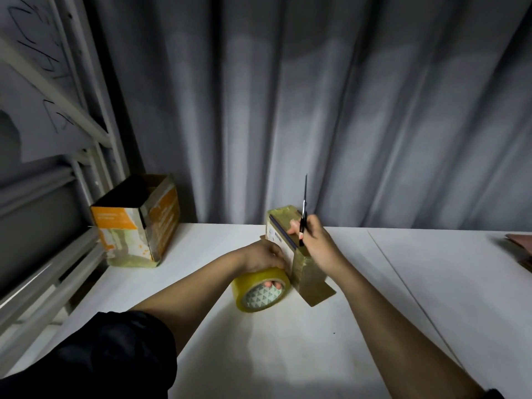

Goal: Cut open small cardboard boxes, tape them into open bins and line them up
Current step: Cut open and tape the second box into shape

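A small cardboard box, wrapped in glossy tape, stands on the white table near its middle. My left hand grips a yellowish roll of packing tape, fingers through its core, right beside the box's left face. My right hand presses against the box's upper right side while holding black scissors, blades pointing straight up. An orange and white box, open at the top and taped, stands at the table's back left corner.
A grey curtain hangs behind the table. A white metal frame runs along the left. A flat brownish object lies at the right edge. A seam crosses the tabletop.
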